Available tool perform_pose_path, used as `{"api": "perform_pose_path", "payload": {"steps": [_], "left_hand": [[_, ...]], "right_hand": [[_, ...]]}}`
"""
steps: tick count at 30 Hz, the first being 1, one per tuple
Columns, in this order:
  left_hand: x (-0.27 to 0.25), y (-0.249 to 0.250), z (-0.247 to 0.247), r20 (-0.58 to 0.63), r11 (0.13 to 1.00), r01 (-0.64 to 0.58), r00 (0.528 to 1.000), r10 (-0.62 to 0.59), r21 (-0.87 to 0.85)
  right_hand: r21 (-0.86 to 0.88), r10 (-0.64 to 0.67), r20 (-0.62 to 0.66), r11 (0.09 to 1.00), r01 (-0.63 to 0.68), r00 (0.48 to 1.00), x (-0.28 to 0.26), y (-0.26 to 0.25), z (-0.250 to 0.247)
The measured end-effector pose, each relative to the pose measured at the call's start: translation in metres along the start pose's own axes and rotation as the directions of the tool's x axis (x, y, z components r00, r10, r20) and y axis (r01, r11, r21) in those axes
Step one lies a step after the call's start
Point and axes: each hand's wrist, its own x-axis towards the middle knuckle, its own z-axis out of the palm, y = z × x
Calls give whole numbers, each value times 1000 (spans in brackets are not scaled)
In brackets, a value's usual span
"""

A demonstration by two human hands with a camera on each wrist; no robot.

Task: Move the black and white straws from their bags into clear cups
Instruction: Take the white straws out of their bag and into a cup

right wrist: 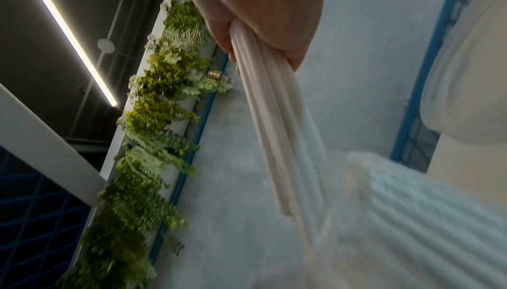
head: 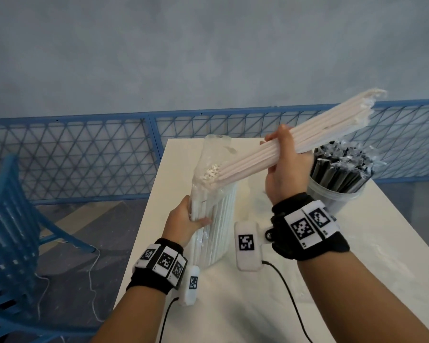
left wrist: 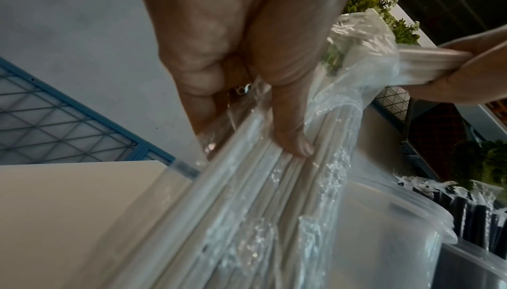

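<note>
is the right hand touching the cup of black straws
Apart. In the head view the right hand grips the white straws raised above the table, and bare table shows between its wrist and the cup.

Staged indoor studio: grey wall (head: pixel 208 58) w/ blue mesh fence (head: pixel 84 154)

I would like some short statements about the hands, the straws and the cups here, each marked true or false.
1. The right hand grips a bunch of white straws. True.
2. The left hand is free and touches nothing. False: it holds the bag of white straws upright on the table.
3. The black straws stand in a clear cup. True.
4. The bunch of white straws is completely out of the bag. False: its lower ends remain inside the bag's mouth.
</note>
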Motion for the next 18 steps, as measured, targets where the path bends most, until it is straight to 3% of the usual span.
{"api": "perform_pose_path", "payload": {"steps": [7, 11, 18], "left_hand": [[3, -1, -2, -8, 1000, 10, 1000, -10, -16], [4, -2, -2, -5, 1000, 18, 1000, -18, -25], [2, -2, 0, -12, 1000, 6, 1000, -6, -8]], "right_hand": [[-11, -140, -212, 990, 141, 967, 31, -24, -29], [-240, -214, -156, 955, 173, 964, 33, -18, -41], [-544, -155, -5, 829, 127, 988, 40, 12, -58]]}}
